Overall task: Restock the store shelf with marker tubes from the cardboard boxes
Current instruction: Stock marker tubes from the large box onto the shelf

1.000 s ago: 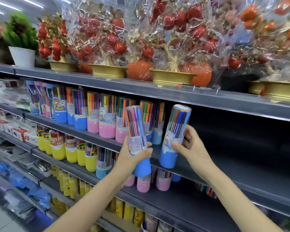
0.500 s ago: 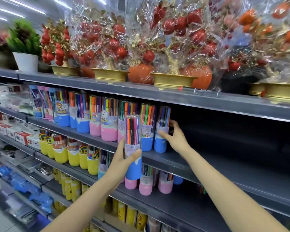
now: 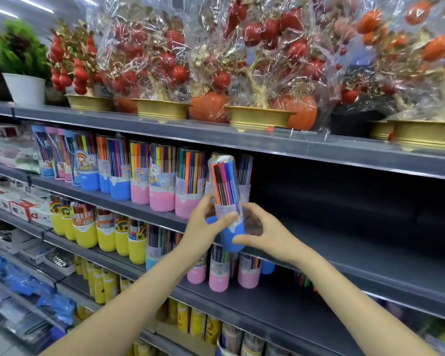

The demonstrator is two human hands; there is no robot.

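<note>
Both hands are holding one marker tube (image 3: 225, 199)

Left hand (image 3: 206, 228) is gripping its middle; right hand (image 3: 263, 231) is curling round the blue base, fingers behind it.

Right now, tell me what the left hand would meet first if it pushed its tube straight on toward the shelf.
Probably the blue-based marker tube standing at the row's right end; the left hand holds its tube just before it, though depth is unclear.

marker tube (image 3: 226, 199): clear glossy plastic | shelf (image 3: 370, 253): matt grey metal
</note>
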